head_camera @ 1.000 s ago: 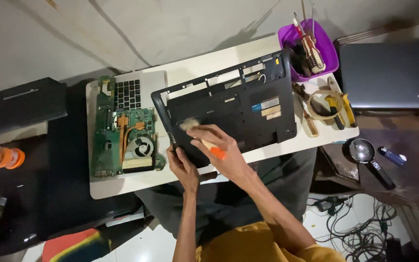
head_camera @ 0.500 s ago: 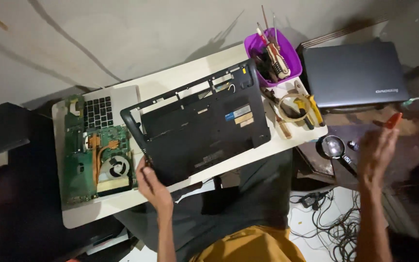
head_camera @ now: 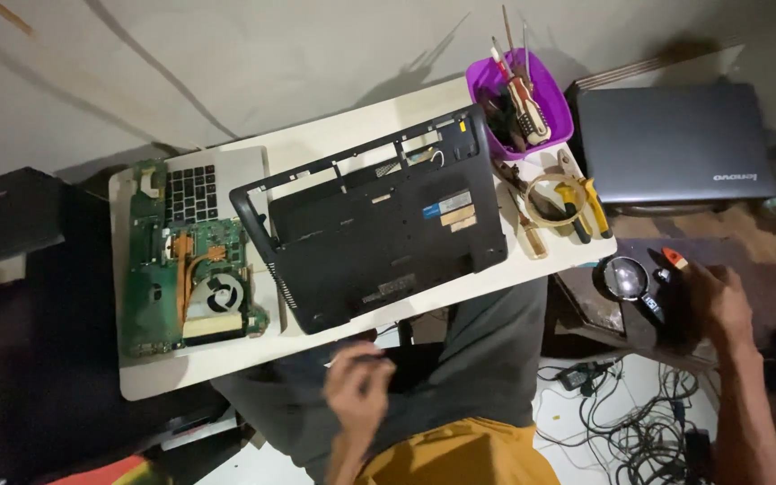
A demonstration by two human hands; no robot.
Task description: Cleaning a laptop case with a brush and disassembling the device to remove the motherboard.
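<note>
Top-down view of a white counter (head_camera: 226, 373) w/ laptop parts. Since a sec ago the right hand (head_camera: 716, 301) has left the black laptop base (head_camera: 379, 229) and swung out to a dark side surface at right; it now rests by a round magnifying glass (head_camera: 626, 277), its grip closed around an orange-tipped tool (head_camera: 674, 259), prob. a screwdriver. The left hand (head_camera: 358, 386) has dropped off the base's front edge to the lap, fingers curled; can't tell if it holds anything, blurred. So the base sits untouched at counter centre, upside down, lying at a slant; work on it looks paused.

Base: matte black plastic, rectangular, w/ small stickers and open cut-outs on the far edge. Left of it: green circuit board (head_camera: 186, 278) w/ copper heat pipe and round fan, lying on a silver keyboard deck (head_camera: 217, 180). Right: purple plastic tub (head_camera: 518, 94) of tools, a tape roll (head_camera: 550, 199), yellow-handled pliers (head_camera: 586, 202). Closed grey laptop (head_camera: 675, 144) further right. Tangled cables (head_camera: 621, 409) on the floor.
</note>
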